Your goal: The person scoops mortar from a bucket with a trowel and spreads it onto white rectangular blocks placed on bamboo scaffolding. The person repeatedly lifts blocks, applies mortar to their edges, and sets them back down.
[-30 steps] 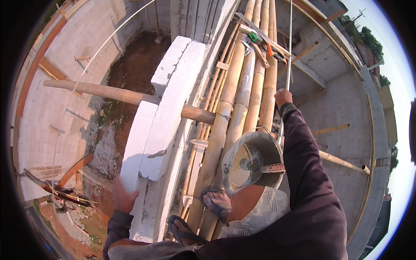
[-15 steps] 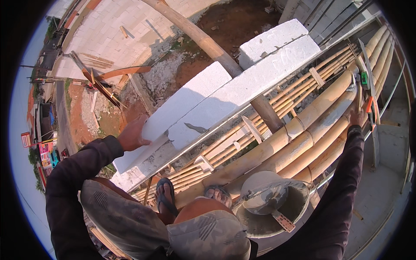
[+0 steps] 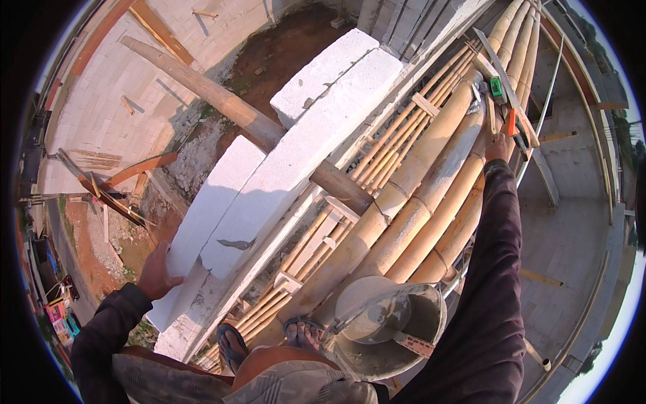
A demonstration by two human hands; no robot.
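My left hand (image 3: pixel 159 273) grips the outer edge of a white lightweight block (image 3: pixel 219 192), thumb on top. The fingertips are partly hidden. A longer row of white block (image 3: pixel 316 151) lies alongside it, with a grey mortar patch on its face. My right arm reaches far out to the right, and my right hand (image 3: pixel 498 149) is closed around the lower end of a wooden tool handle (image 3: pixel 492 116); the tool's head cannot be made out. Beside that hand are an orange-handled saw (image 3: pixel 513 126) and a green tape measure (image 3: pixel 496 87).
Thick bamboo poles (image 3: pixel 404 202) form the scaffold under my feet. A mortar bucket (image 3: pixel 431 316) with a scoop and a trowel (image 3: pixel 412 344) stands by my right foot. A round wooden pole (image 3: pixel 202 91) crosses the wall. The ground lies far below on the left.
My view has turned toward the right, so the wall and poles stand steeper in it. My left hand stays at the block's edge, and my right hand stays at the wooden handle.
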